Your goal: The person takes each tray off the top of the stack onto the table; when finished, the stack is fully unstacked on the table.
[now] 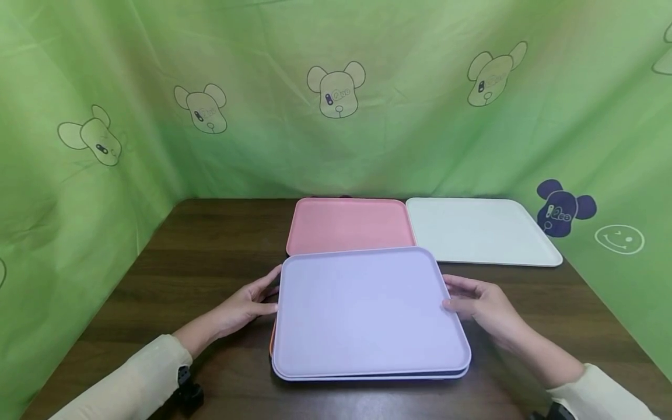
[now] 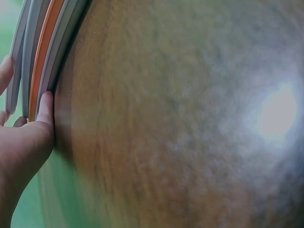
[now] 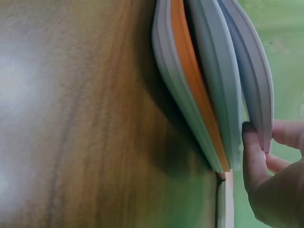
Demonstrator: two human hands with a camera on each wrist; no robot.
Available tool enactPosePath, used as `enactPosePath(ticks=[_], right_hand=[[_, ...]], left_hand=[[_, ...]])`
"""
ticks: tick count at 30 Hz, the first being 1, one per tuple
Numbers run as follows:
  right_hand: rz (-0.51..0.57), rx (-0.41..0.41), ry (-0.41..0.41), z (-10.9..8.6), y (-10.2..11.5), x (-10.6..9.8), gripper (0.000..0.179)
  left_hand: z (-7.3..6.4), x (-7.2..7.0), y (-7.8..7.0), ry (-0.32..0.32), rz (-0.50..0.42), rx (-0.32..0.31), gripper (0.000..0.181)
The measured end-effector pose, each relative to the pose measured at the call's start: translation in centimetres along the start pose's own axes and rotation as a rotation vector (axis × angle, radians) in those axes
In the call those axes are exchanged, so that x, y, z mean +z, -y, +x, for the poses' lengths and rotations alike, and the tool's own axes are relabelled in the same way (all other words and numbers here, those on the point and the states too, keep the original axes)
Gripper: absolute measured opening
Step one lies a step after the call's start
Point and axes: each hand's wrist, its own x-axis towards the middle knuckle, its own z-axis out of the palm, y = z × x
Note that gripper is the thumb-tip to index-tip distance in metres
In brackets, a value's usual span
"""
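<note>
Head view, and here is the lavender tray (image 1: 362,309), top of a stack near the front of the dark wooden table (image 1: 226,233). On its right edge, the right hand (image 1: 485,303) has it in a pinch, thumb one side, fingers the other; the right wrist view shows a wedge of space between that tray and the pile below. Over on the left edge goes the left hand (image 1: 244,306), thumb and forefinger spread apart, a fingertip against the lower rims; whether it pinches the top tray, one cannot tell. Down in the pile, an orange tray (image 3: 187,57) flashes between paler ones. Behind the stack lies the pink tray (image 1: 349,224), its near edge hidden by lavender, and just beside it on the right, the white tray (image 1: 480,230). Green cloth (image 1: 262,140) with bear heads hangs behind.
</note>
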Motion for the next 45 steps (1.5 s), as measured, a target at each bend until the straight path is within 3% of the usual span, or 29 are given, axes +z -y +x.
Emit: enactPosePath(ticks=[4, 12, 20, 29, 39, 45], right_hand=[[0.029, 0.027, 0.028, 0.0, 0.2, 0.0, 0.062], [-0.024, 0.078, 0.026, 0.1, 0.0, 0.2, 0.058], [-0.036, 0.083, -0.01, 0.3, -0.2, -0.7, 0.058], [-0.071, 0.082, -0.033, 0.7, -1.1, -3.3, 0.057], [0.069, 0.1, -0.014, 0.9, -2.8, -6.9, 0.032], [0.107, 0.129, -0.019, 0.5, -3.9, -9.9, 0.044]], left_hand=[[0.0, 0.1, 0.1, -0.009, 0.001, -0.006, 0.083], [0.0, 0.3, 0.2, -0.018, 0.039, -0.024, 0.079], [0.2, 0.3, 0.2, 0.006, -0.03, 0.015, 0.087], [0.1, 0.2, 0.0, -0.011, -0.032, -0.004, 0.088], [0.1, 0.2, -0.1, -0.004, -0.029, -0.01, 0.085], [0.0, 0.4, -0.2, -0.006, -0.006, -0.015, 0.084]])
